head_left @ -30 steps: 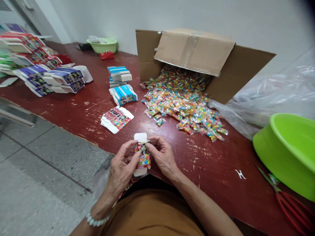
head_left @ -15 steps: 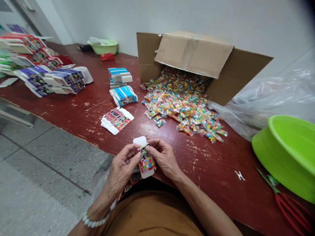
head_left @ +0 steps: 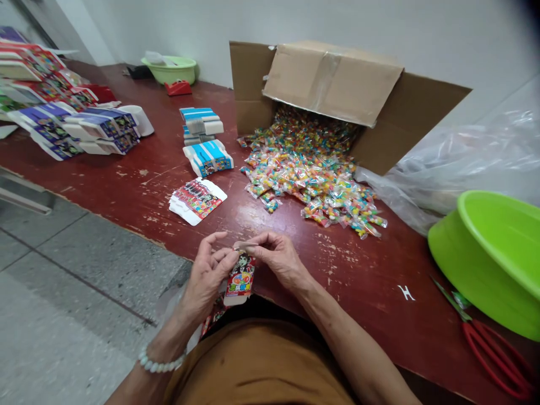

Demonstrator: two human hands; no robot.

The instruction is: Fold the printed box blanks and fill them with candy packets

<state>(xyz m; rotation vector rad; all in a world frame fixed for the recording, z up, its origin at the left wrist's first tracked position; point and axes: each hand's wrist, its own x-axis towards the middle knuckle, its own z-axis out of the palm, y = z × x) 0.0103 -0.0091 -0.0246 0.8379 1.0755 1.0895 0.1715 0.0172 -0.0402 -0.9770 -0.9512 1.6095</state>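
Observation:
Both hands hold a small red printed candy box (head_left: 241, 281) close to my body, at the table's front edge. My left hand (head_left: 210, 270) grips its left side near the top, thumb on the printed face. With thumb and fingers, my right hand (head_left: 279, 260) pinches the white top flap, which is folded over. The box's lower flap hangs out at the bottom. Beyond my left hand lies a fanned stack of flat red boxes (head_left: 198, 199). Past my right hand, a heap of clear candy packets (head_left: 304, 180) spills from a cardboard carton (head_left: 333, 79).
Blue box bundles (head_left: 208, 157) stand left of the packets, purple bundles (head_left: 101, 132) farther left. A green basin (head_left: 476, 253) and red-handled scissors (head_left: 493, 349) are at right, near a white paper scrap (head_left: 406, 293). A red tape dispenser (head_left: 178, 88) sits at the back.
The box's white top flap, upright before, is now bent over under my right fingers. The box has shifted slightly left, and my left index finger has lifted off it.

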